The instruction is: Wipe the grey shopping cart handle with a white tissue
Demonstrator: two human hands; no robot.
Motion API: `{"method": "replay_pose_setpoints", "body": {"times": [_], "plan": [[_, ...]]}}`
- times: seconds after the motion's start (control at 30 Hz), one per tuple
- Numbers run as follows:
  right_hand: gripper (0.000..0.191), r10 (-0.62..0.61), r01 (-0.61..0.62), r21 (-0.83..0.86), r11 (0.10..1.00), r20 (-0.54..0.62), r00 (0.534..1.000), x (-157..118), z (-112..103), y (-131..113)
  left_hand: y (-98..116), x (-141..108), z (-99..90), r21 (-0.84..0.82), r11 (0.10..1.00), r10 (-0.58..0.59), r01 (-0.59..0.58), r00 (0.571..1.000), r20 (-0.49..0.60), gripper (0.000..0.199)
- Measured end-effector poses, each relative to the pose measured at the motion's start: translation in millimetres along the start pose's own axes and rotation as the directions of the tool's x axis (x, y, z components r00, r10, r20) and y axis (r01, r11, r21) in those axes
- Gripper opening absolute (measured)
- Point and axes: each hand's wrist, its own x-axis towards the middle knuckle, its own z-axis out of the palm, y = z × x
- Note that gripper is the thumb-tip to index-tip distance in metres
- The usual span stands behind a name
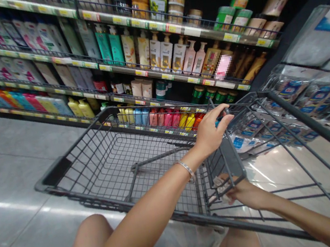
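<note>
A dark grey wire shopping cart (160, 174) fills the middle of the view, and its basket holds no goods. My left hand (211, 130), with a silver bracelet at the wrist, reaches across the basket. Its fingers and thumb curl around the far upper corner of the cart's seat flap (234, 156). Lower down, my right hand (238, 191) pinches a crumpled whitish wipe (221, 185) against the near wire bars of that flap. The flap's frame covers part of my right fingers.
Shelves (156, 68) of bottles and jars run behind the cart. Packaged goods (301, 93) hang at the right, beyond the bars of the cart's raised rear frame (308, 117). Grey tiled floor (8, 165) lies to the left. My bent knees (90, 235) are close below the cart.
</note>
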Motion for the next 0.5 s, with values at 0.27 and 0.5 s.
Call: {"method": "replay_pose_setpoints", "body": {"times": [0.27, 0.5], "plan": [[0.017, 0.171, -0.172, -0.18, 0.968, -0.024, 0.985, 11, 7, 11, 1, 0, -1.3, -0.004, 1.0, -0.001, 0.001, 1.0, 0.013, 0.03], [0.019, 0.05, -0.084, -0.395, 0.915, -0.096, 0.994, 19, 15, 16, 2, -2, -2.9, 0.008, 1.0, 0.004, -0.005, 1.0, 0.023, 0.031]]}}
